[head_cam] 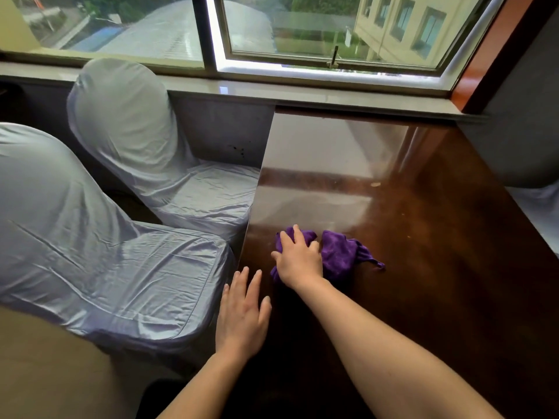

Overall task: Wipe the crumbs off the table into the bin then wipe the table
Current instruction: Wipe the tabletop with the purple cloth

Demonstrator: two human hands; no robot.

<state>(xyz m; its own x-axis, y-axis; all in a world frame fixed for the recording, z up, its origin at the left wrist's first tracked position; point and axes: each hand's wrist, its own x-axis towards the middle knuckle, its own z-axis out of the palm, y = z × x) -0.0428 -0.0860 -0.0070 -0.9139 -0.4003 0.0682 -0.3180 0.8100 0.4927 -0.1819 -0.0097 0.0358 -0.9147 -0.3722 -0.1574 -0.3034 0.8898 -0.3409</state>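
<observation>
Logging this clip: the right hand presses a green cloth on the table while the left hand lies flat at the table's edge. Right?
Not quite. The cloth is purple, not green, as the head view shows. The rest holds: right hand presses it on the table, left hand flat at the edge.

Table [423,237] runs from the viewer toward 12, far end butting the windowsill [302,98]. Cloth [338,252] on table near its left edge; right hand [298,260] on top of cloth's left part. Left hand [242,316] at 7 of cloth, over table's left edge. Two covered chairs at table's 9: near chair [90,252], far chair [136,146]. Crumb [375,184] at 1 of cloth, well apart.
</observation>
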